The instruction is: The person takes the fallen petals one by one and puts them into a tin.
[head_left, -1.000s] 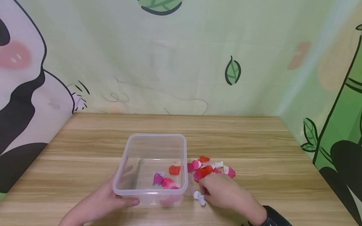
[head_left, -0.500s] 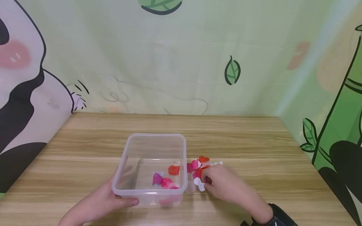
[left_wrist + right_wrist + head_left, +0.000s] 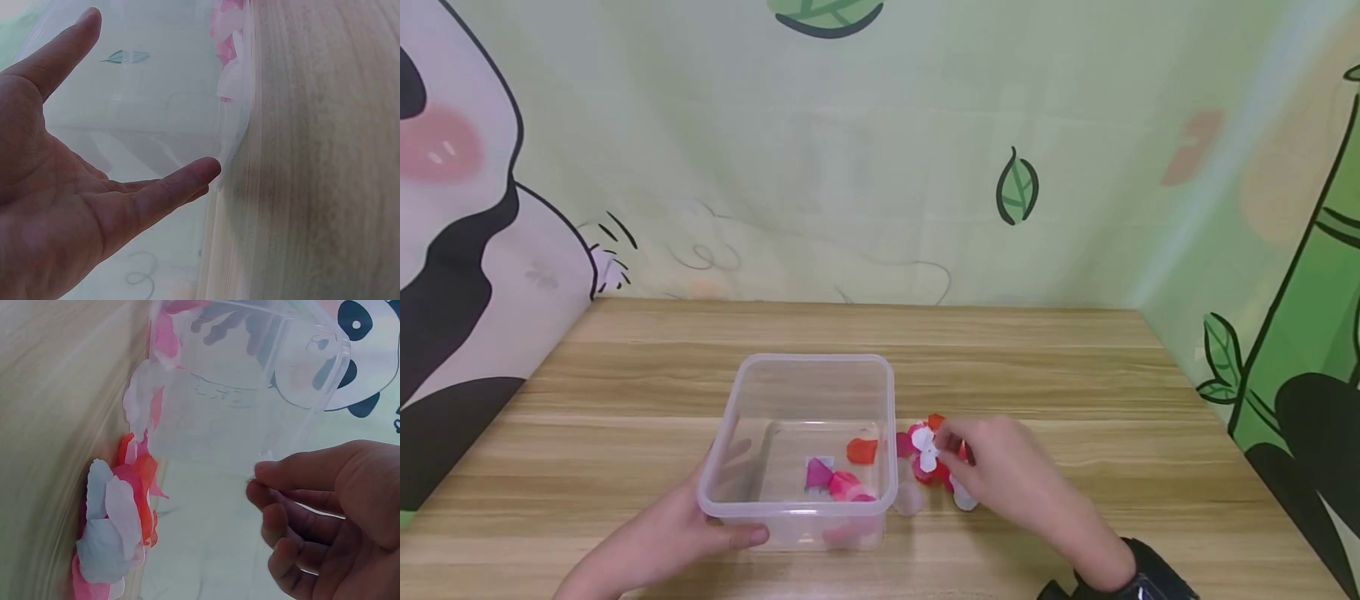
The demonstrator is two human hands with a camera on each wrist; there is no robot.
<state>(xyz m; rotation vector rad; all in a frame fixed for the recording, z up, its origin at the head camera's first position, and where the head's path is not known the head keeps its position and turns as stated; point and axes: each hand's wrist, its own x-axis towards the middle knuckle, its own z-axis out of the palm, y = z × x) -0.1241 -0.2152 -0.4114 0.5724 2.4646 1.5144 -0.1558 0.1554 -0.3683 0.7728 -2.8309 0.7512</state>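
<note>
My right hand (image 3: 1000,458) pinches a white artificial petal (image 3: 925,450) between thumb and forefinger, over a loose pile of petals. In the right wrist view, only a small white tip of it shows at the fingertips. The pile (image 3: 119,531) has red, pink and white petals and lies right of a clear plastic box (image 3: 797,510). Straight fingers of my left hand (image 3: 681,525) lie along the box's left side, the thumb against its front. The left wrist view shows this hand (image 3: 69,194) spread, palm apart from the wall. Inside the box are several petals, including a red petal (image 3: 862,452).
A pale petal (image 3: 910,500) lies close to the box's right wall, and a white petal (image 3: 962,494) sits under my right hand. The wooden table (image 3: 1037,358) meets a printed cloth backdrop (image 3: 887,167) at the back.
My right hand has moved away from me over the pile, carrying the white petal up and forward. The box and my left hand have stayed in place.
</note>
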